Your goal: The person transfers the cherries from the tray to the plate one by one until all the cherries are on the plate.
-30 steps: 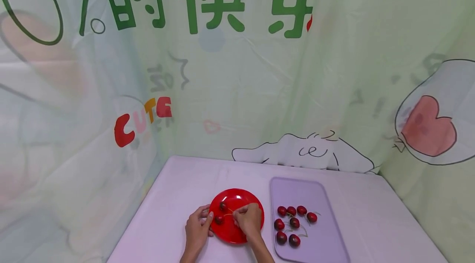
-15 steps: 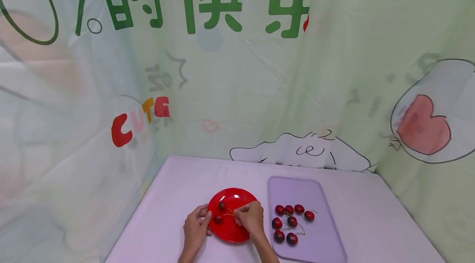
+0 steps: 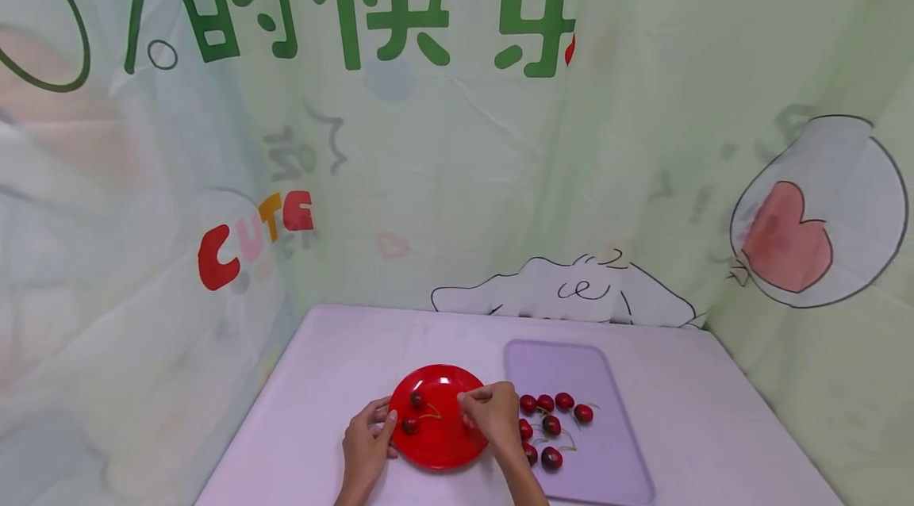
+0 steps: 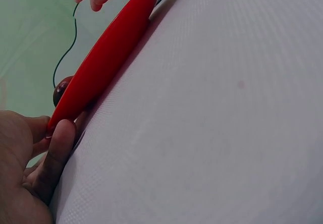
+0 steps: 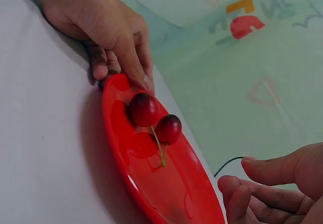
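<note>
A round red plate lies on the table, and my left hand grips its left rim, thumb on top and fingers beneath. Two dark red cherries sit on the plate near that thumb. Their green stems meet at the tips and rest on the red surface. My right hand hovers over the plate's right side, away from the stems. In the right wrist view a gap shows between the thumb and forefinger of this hand, with nothing held there.
Right of the plate is a purple tray with several stemmed cherries on its left part, some partly behind my right hand. A printed curtain hangs behind the table and along both sides.
My right hand has let go of the cherry stems and moved right, towards the plate's right rim. My left hand keeps its grip on the plate. The head view has turned slightly right.
</note>
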Available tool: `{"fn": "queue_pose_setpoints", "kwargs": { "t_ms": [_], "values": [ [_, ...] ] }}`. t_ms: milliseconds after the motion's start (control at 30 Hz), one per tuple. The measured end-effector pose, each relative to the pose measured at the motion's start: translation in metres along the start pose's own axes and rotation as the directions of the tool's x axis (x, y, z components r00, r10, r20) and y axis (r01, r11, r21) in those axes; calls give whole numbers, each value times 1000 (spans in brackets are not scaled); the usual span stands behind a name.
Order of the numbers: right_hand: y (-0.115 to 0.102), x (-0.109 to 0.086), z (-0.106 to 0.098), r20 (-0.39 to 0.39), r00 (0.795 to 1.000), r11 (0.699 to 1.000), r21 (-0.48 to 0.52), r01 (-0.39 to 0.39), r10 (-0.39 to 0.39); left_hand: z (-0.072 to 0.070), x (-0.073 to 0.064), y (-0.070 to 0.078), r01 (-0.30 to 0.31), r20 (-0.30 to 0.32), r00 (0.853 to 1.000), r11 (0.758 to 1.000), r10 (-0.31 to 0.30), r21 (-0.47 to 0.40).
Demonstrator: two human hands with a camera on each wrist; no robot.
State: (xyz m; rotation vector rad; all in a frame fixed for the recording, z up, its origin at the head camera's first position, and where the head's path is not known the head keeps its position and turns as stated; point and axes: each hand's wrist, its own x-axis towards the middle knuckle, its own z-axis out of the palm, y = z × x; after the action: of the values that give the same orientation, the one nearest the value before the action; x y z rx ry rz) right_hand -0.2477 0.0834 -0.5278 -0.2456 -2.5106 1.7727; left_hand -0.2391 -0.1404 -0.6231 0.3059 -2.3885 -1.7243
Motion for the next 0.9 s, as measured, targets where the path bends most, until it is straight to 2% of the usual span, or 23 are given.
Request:
{"fn": "queue_pose_setpoints", "kwargs": {
  "t_ms": [233,333,467,567,800,900],
  "values": [
    [-1,-1,-15,-5,1000,995,96,-18,18,-2,-3,2,-4,11,1000,1000,4,-12],
    [0,-1,-23,2,1000,988,154,-13,13,-3,-4,5,5,5,1000,1000,-5,-8],
    [-2,-4,-35,-19,1000,983,185,0,4,-3,-5,9,20,5,1000,1000,-20,-3],
    [-2,-4,-44,-50,999,983,184,4,5,-4,-4,10,20,10,1000,1000,-20,1],
    [4,0,-63,-113,993,993,113,-27,40,-2,-4,9,27,5,1000,1000,-27,10],
    [9,2,-68,-148,989,995,95,-16,30,-2,-4,7,31,2,1000,999,-31,17]
  ]
}}
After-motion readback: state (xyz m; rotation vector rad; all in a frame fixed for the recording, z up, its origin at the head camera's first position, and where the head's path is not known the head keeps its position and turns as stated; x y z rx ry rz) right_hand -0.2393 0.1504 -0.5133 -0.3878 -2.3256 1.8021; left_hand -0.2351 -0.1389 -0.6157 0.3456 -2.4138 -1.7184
